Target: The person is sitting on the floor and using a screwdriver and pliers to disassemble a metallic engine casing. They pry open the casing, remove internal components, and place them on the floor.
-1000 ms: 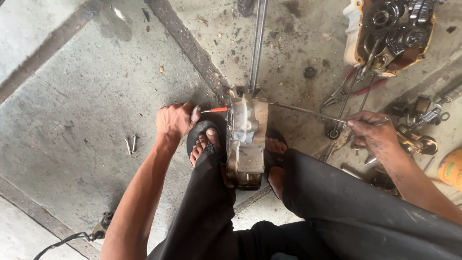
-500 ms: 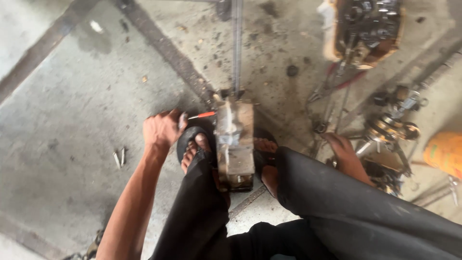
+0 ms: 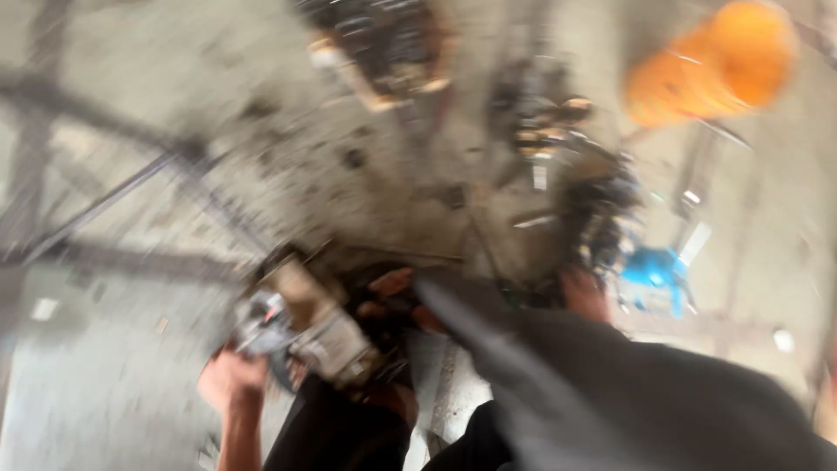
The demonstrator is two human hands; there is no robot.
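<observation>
The view is heavily blurred by motion. A grey metal engine part (image 3: 316, 330) sits on the concrete floor between my sandalled feet (image 3: 390, 288). My left hand (image 3: 230, 380) is at the part's lower left side and touches it or nearly so; its grip is too smeared to read. My right hand (image 3: 584, 293) shows only as a patch just past my dark-trousered knee (image 3: 558, 366), close to a heap of metal tools (image 3: 595, 205). Its fingers are hidden.
An orange container (image 3: 711, 65) stands at the upper right. A blue object (image 3: 654, 279) lies right of the tool heap. A second, opened engine case (image 3: 377, 45) is at the top middle. Dark seams cross the concrete floor (image 3: 105, 157) on the left.
The camera has swung sharply to the right and the picture has gone blurry. My right hand has drawn back toward my knee. My left hand stays by the metal part.
</observation>
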